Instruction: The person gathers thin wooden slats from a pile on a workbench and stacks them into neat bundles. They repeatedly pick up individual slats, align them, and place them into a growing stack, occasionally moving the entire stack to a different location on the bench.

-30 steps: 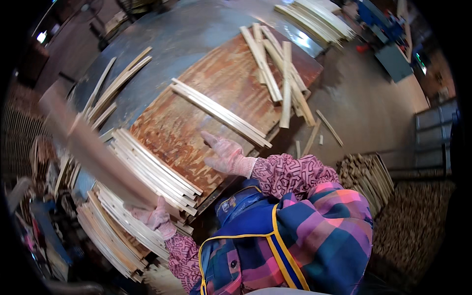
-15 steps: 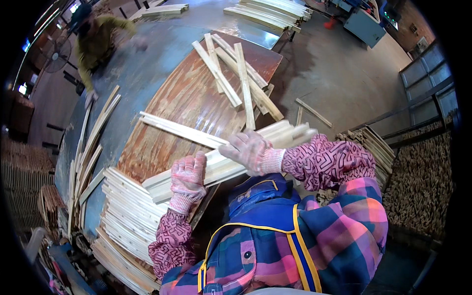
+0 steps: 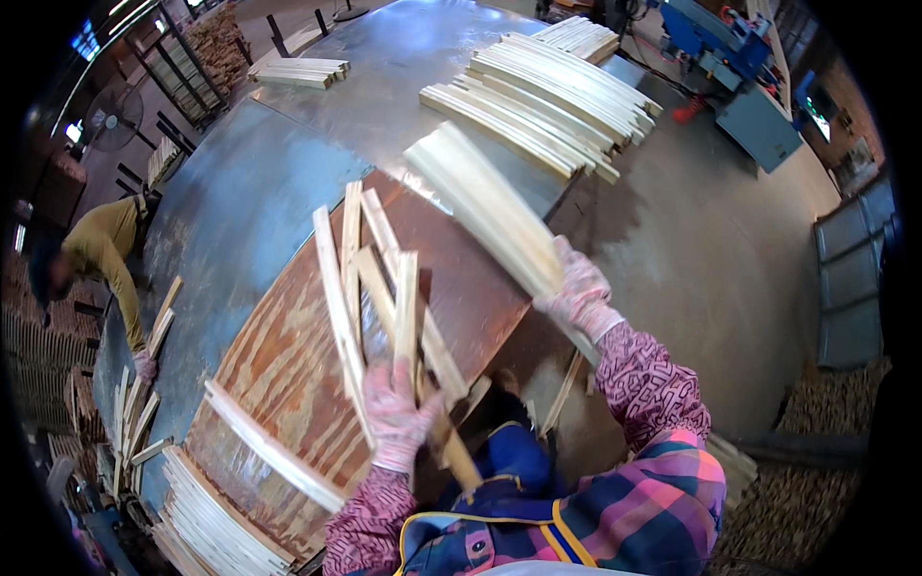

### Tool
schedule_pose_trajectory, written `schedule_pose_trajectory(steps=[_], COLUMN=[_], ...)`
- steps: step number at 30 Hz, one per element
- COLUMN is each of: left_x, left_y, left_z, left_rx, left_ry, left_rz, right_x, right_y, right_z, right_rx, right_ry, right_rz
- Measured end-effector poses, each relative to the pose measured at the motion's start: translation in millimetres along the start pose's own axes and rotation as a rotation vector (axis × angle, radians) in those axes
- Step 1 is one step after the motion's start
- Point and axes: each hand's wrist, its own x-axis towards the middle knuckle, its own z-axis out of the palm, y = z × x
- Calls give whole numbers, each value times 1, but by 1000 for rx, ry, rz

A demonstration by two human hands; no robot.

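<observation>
A bundle of pale wooden strips is gripped at its near end by my gloved right hand, fingers wrapped round it. It slants away over the right edge of the table, smeared by motion. My gloved left hand lies with fingers stretched and thumb apart over the near part of a loose pile of crossed wooden strips. Whether its fingertips press on a strip, I cannot tell. To the left of that hand, a separate strip rests on the brown plywood board.
Stacked strips cover the far right of the metal-topped table; another stack sits near left. At the left edge a person bends over loose strips. A blue machine stands on the floor at far right.
My left hand has let go of the bundle and now lies over the loose pile. The bundle, in my right hand, has swung away from my body toward the far stacks. My view has turned.
</observation>
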Motion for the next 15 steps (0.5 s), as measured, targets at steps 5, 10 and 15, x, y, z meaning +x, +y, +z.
schedule_pose_trajectory(steps=[5, 10, 15], left_x=[34, 48, 55], left_y=[35, 32, 37], left_z=[77, 101, 104], left_rx=[169, 288, 341], left_ry=[-166, -123, -145], left_rz=[-185, -158, -125], right_x=[196, 333, 414], right_y=[80, 89, 89], right_z=[-45, -91, -108], right_rx=[-144, -190, -209], right_ry=[42, -66, -102], right_rz=[147, 240, 252])
